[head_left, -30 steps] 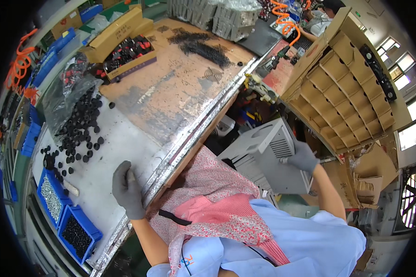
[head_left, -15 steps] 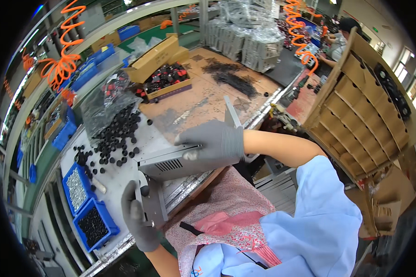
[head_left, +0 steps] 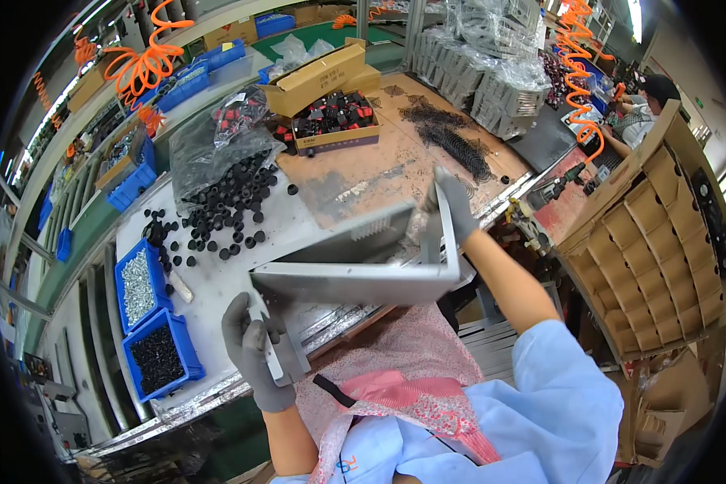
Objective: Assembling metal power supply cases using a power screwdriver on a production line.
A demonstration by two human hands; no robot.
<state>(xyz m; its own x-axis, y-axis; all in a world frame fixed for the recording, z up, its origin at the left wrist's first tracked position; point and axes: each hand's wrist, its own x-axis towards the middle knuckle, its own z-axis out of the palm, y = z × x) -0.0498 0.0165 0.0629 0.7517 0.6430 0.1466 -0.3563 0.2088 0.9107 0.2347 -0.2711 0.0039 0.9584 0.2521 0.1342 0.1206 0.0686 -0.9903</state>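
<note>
A grey sheet-metal housing [head_left: 355, 284], bent at both ends and with a slotted wall, is tilted over the near edge of the workbench. My left hand [head_left: 256, 351], in a grey glove, is closed round its left end flange. My gloved right hand [head_left: 453, 208] grips the upright flange at the right end, with its fingers partly hidden behind the metal. Loose black round caps [head_left: 232, 206] lie on the bench beyond the housing, spilling by a clear plastic bag [head_left: 210, 161].
Blue bins of silver screws [head_left: 138, 288] and black screws [head_left: 158, 360] stand at the left. Farther back are a carton of red-and-black parts [head_left: 336, 121], black wire fan guards [head_left: 460, 149] and wrapped metal housings [head_left: 492, 81]. A divided cardboard box [head_left: 645, 266] leans at right. Orange coiled hoses [head_left: 577, 73] hang above.
The housing has turned, so its inside now shows. My right hand has moved from its middle to the right-end flange. My left hand stays at the left end. The view has shifted.
</note>
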